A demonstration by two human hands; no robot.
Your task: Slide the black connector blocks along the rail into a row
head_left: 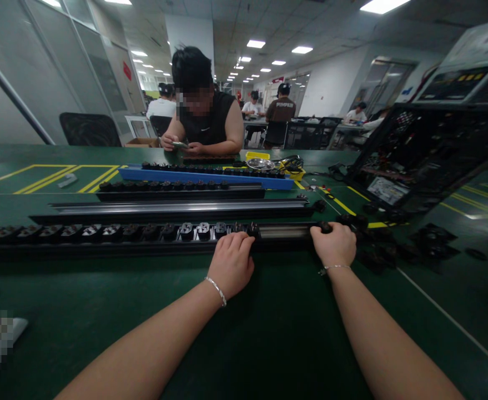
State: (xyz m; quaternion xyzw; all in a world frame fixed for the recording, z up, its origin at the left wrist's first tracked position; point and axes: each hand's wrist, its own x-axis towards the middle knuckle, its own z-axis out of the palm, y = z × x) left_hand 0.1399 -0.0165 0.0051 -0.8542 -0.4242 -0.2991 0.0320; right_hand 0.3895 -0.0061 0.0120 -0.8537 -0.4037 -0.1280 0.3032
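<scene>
A long black rail [177, 248] lies across the green table in front of me. Seated in its channel is a row of black plug-like modules [169, 231] with metal prongs, some with lighter faces. My left hand [232, 261] closes over the rail's near edge, its fingertips at the rightmost module of the row [252, 229]. Right of that module, a stretch of bare channel [285, 230] shows. At the rail's right end, my right hand [335, 244] is closed around a small black module [325, 226], mostly covered by the fingers.
Behind lie another rail [185, 207], a shorter rail with modules [177, 192] and a blue tray [206, 176]. Loose black parts [431, 241] lie at right, beside a tilted black bin [427, 150]. Opposite, a person [206, 111] holds a phone [180, 144].
</scene>
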